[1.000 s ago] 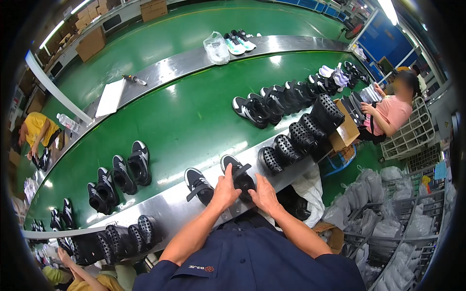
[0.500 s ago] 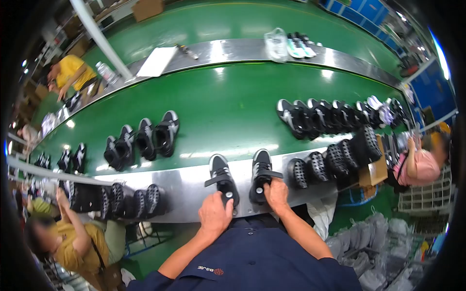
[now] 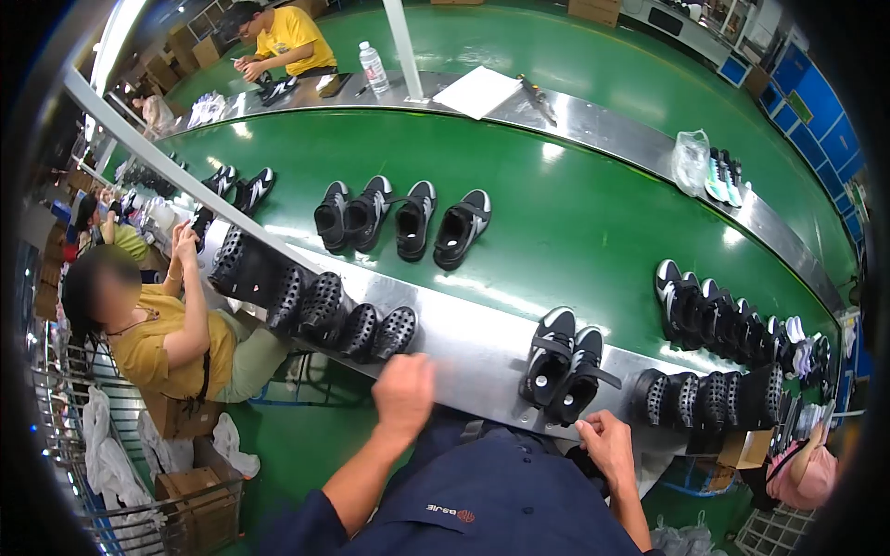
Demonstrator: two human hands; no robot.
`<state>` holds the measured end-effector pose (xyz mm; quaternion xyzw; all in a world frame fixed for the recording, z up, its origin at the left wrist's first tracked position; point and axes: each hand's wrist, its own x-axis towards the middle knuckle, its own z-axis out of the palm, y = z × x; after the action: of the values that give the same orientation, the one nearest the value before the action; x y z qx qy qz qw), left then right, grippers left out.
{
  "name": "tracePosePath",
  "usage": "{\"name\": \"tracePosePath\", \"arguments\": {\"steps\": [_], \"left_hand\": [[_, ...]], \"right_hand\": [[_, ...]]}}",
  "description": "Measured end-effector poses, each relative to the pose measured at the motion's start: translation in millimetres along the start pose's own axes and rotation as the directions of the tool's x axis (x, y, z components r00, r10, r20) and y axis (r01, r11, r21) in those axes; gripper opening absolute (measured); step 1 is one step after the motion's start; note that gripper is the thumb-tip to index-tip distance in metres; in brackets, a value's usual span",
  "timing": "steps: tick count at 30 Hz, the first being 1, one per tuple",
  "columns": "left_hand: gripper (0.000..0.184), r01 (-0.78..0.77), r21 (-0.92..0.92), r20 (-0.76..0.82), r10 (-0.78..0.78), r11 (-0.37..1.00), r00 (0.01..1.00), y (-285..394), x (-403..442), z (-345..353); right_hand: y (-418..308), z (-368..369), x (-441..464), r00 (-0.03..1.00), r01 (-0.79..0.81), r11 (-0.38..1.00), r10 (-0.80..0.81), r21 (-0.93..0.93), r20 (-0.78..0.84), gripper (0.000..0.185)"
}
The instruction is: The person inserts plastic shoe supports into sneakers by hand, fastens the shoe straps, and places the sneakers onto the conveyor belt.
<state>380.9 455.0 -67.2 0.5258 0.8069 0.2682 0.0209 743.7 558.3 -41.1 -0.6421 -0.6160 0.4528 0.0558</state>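
Observation:
Two black sneakers with pale toe edges, a left shoe (image 3: 549, 357) and a right shoe (image 3: 581, 375), stand side by side on the metal ledge (image 3: 473, 343), toes pointing away. A loose strap sticks out from the right one. My right hand (image 3: 609, 447) is beside that shoe's heel, its fingers curled and thumb and forefinger close together; whether anything is between them is hidden. Blurred by motion, my left hand (image 3: 405, 397) hovers at the ledge's near edge, just below a black studded block (image 3: 395, 334). Its fingers are smeared.
More sneakers (image 3: 462, 229) stand on the green surface (image 3: 556, 222), with another row (image 3: 712, 310) at right. Black studded blocks (image 3: 714, 398) line the ledge on both sides. A co-worker (image 3: 176, 334) sits left, another (image 3: 287, 42) far left. A slanting rail (image 3: 195, 190) crosses the left side.
The view has swung left. The two shoes now stand close together instead of apart. My left hand has left its shoe and moved left toward the studded blocks; my right hand is now at the heel.

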Motion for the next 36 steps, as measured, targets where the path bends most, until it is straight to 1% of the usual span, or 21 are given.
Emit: {"name": "tracePosePath", "arguments": {"steps": [1,2,4,8,11,15,16,18,20,22,23,24,26,27,28,29,30,31,32,33,36], "left_hand": [[0.031,0.107,0.066,-0.058,-0.103,0.992,0.993,-18.5,-2.6,-14.0],[0.035,0.216,0.123,-0.124,-0.201,0.969,0.972,-34.7,-5.5,-24.9],[0.043,0.312,0.277,-0.214,-0.259,0.909,0.942,-70.2,-10.8,-28.7],[0.050,0.385,0.346,-0.136,-0.360,0.856,0.923,-117.4,-13.9,-12.1],[0.042,0.334,0.251,-0.163,-0.301,0.909,0.940,-118.8,-15.2,-19.8],[0.037,0.270,0.050,-0.292,-0.245,0.961,0.925,-55.0,-11.2,-69.4],[0.037,0.183,0.025,-0.231,-0.172,0.983,0.958,-33.9,-7.3,-77.4],[0.038,0.005,-0.048,-0.121,-0.011,0.999,0.993,8.3,-0.2,-75.7],[0.035,-0.345,-0.219,-0.079,0.336,0.913,0.939,46.2,7.8,-49.3],[0.033,-0.522,-0.395,-0.072,0.541,0.756,0.838,72.1,10.3,-36.0],[0.032,-0.503,-0.466,-0.056,0.542,0.728,0.838,79.2,16.4,-35.4],[0.036,-0.362,-0.505,0.041,0.441,0.784,0.897,81.8,19.4,-32.3],[0.043,0.015,-0.648,0.228,0.175,0.762,0.958,90.8,37.0,-10.8],[0.048,0.340,-0.729,0.482,0.093,0.594,0.871,95.4,41.1,2.5],[0.040,0.352,-0.770,0.501,0.162,0.533,0.850,101.3,43.8,16.4],[0.033,0.454,-0.765,0.591,0.216,0.457,0.778,103.4,47.0,25.8],[0.025,0.554,-0.737,0.666,0.276,0.387,0.693,105.2,49.3,34.2],[0.022,0.574,-0.721,0.675,0.208,0.389,0.708,106.5,48.9,42.8],[0.018,0.593,-0.705,0.681,0.138,0.388,0.719,107.2,45.9,51.3],[0.014,0.617,-0.686,0.687,0.063,0.385,0.724,108.7,41.1,57.3],[0.014,0.646,-0.702,0.684,0.032,0.300,0.729,120.3,30.5,75.9]], "right_hand": [[-30.2,-0.3,-8.8,0.996,-0.060,0.991,0.051,0.124,0.071,0.030],[-42.3,8.6,-7.4,0.994,-0.042,0.988,0.027,0.150,0.101,0.029],[-59.4,24.2,-5.2,0.986,-0.006,0.979,-0.028,0.202,0.163,0.027],[-90.4,50.3,1.3,0.965,0.060,0.986,-0.097,0.154,0.243,0.027],[-101.6,55.3,-2.0,0.963,0.097,0.988,-0.124,0.124,0.238,0.029],[-99.5,62.9,-2.4,0.962,0.215,0.964,-0.237,0.158,0.135,0.024],[-101.9,70.4,0.5,0.967,0.164,0.955,-0.205,0.249,0.149,0.034],[-131.4,85.8,3.4,0.951,-0.043,0.827,-0.138,0.561,0.277,0.053],[-142.5,99.3,7.6,0.908,-0.161,0.655,-0.195,0.739,0.371,0.049],[-134.3,95.3,9.0,0.909,-0.218,0.468,-0.221,0.856,0.353,0.042],[-128.1,84.4,5.2,0.893,-0.316,0.405,-0.177,0.858,0.413,0.037],[-118.1,72.4,4.1,0.871,-0.344,0.461,-0.169,0.818,0.462,0.038],[-98.3,54.9,-1.1,0.814,-0.403,0.564,-0.139,0.721,0.564,0.041],[-95.8,59.9,-6.8,0.827,-0.326,0.563,-0.220,0.760,0.518,0.052],[-94.3,58.2,-11.6,0.815,-0.238,0.659,-0.264,0.714,0.516,0.061],[-89.6,55.3,-13.3,0.860,-0.100,0.806,-0.226,0.584,0.458,0.061],[-85.0,52.1,-14.4,0.899,0.026,0.911,-0.201,0.411,0.389,0.063],[-97.7,36.9,-30.6,0.949,0.149,0.975,-0.187,0.163,0.253,0.064],[-110.1,21.8,-47.0,0.973,0.215,0.970,-0.203,-0.113,0.111,0.065],[-100.4,23.0,-50.8,0.933,0.349,0.903,-0.359,-0.252,0.005,0.062],[-93.7,28.6,-55.0,0.967,0.249,0.923,-0.253,-0.295,0.024,0.057]]}}
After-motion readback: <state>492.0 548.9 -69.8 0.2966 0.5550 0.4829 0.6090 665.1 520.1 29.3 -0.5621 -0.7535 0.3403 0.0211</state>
